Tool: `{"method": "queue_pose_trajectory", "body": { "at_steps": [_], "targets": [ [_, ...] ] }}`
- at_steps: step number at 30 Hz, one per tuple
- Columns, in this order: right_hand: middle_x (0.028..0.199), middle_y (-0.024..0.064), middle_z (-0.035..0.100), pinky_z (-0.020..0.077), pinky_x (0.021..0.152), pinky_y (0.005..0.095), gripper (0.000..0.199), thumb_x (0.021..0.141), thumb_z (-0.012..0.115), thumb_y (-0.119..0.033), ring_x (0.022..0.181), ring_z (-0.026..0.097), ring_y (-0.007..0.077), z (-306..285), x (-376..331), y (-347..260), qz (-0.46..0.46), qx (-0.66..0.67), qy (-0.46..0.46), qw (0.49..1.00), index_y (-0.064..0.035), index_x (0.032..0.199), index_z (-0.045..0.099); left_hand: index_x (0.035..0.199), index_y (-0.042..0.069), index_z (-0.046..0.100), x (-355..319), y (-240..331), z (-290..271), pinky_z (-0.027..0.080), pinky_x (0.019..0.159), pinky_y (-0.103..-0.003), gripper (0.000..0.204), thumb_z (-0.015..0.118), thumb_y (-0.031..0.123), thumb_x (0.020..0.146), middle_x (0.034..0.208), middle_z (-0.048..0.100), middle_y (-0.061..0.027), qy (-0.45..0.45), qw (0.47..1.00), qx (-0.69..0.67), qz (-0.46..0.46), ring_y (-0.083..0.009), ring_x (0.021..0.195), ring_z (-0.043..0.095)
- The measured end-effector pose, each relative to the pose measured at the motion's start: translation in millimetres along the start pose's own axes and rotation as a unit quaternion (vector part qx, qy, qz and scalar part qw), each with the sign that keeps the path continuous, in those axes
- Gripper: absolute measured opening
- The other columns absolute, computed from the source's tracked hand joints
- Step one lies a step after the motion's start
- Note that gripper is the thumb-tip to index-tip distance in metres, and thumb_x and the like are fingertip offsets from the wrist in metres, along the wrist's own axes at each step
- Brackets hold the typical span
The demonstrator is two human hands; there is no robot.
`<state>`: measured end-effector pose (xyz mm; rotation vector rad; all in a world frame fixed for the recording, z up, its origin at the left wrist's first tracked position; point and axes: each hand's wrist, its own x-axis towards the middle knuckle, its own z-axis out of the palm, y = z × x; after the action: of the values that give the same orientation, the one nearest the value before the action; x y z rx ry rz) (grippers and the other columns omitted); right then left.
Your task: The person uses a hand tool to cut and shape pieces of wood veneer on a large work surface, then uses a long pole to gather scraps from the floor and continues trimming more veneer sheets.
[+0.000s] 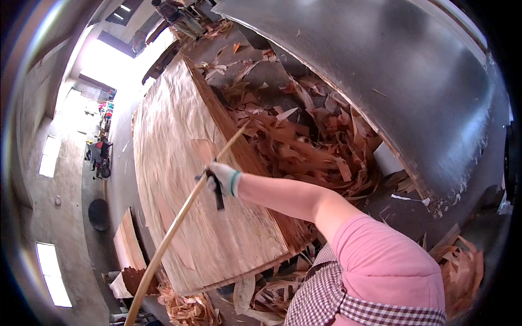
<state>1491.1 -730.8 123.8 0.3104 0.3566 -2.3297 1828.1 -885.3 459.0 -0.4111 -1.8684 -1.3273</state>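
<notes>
My right hand, in a white glove with a green cuff, reaches over a tall stack of pale wood veneer sheets. Its fingers are closed around a black-handled tool, whose working end I cannot make out. A long, thin wooden stick runs through or against the same fingers. One tip of the stick points over the stack's right edge, and the other end leaves the picture at the lower left. A small reddish veneer piece lies on the top sheet beside the hand. My left hand is out of sight.
Torn veneer scraps heap up right of the stack, with another pile at its near end. A large dark sheet-topped table fills the upper right. A person stands at the far end. Boards lean at the left.
</notes>
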Motion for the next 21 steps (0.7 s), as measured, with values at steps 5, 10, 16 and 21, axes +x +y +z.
{"method": "queue_pose_trajectory", "body": {
  "at_steps": [5,10,16,21],
  "targets": [
    [0.057,-0.0012,0.047,0.0328,0.039,0.0241,0.022,0.089,0.051,-0.023,0.041,0.037,0.0082,-17.7,62.4,-57.1,-0.039,-0.054,0.036,0.997,-0.0042,0.082,0.061,0.105,-0.007,0.061,-16.4,-216.6,167.8,0.048,0.059,-0.021,0.026,0.058,0.013,0.089,0.087,0.064,-0.0137,-0.103,0.967,0.116,-0.202,-0.0122,0.07,0.061],
    [0.052,-0.0005,0.043,0.0287,0.037,0.0252,0.023,0.088,0.053,-0.023,0.039,0.036,0.0098,-52.7,88.8,-67.1,-0.034,-0.078,0.075,0.994,-0.0057,0.075,0.06,0.103,-0.004,0.061,-26.5,-334.1,257.9,0.047,0.062,-0.023,0.023,0.052,0.014,0.092,0.088,0.065,-0.0104,-0.237,0.956,0.028,-0.169,-0.0115,0.069,0.059],
    [0.051,0.0025,0.046,0.0286,0.033,0.0286,0.02,0.082,0.055,-0.02,0.034,0.038,0.0133,-99.7,110.6,-58.2,-0.052,-0.1,0.172,0.979,-0.0086,0.066,0.057,0.094,0.0,0.065,-20.7,-249.8,252.9,0.043,0.05,-0.02,0.019,0.049,0.009,0.092,0.08,0.064,-0.0068,-0.315,0.904,0.129,-0.26,-0.0067,0.056,0.053],
    [0.054,0.0042,0.045,0.0286,0.033,0.0301,0.022,0.078,0.062,-0.027,0.036,0.039,0.016,-153.3,96.6,-9.9,-0.011,-0.109,0.298,0.948,-0.0096,0.066,0.055,0.071,0.0,0.062,-6.8,-108.0,190.7,0.053,0.059,-0.035,0.018,0.058,0.013,0.083,0.054,0.054,-0.0062,-0.279,0.951,0.08,-0.104,-0.0217,0.052,0.057]
  ]
}}
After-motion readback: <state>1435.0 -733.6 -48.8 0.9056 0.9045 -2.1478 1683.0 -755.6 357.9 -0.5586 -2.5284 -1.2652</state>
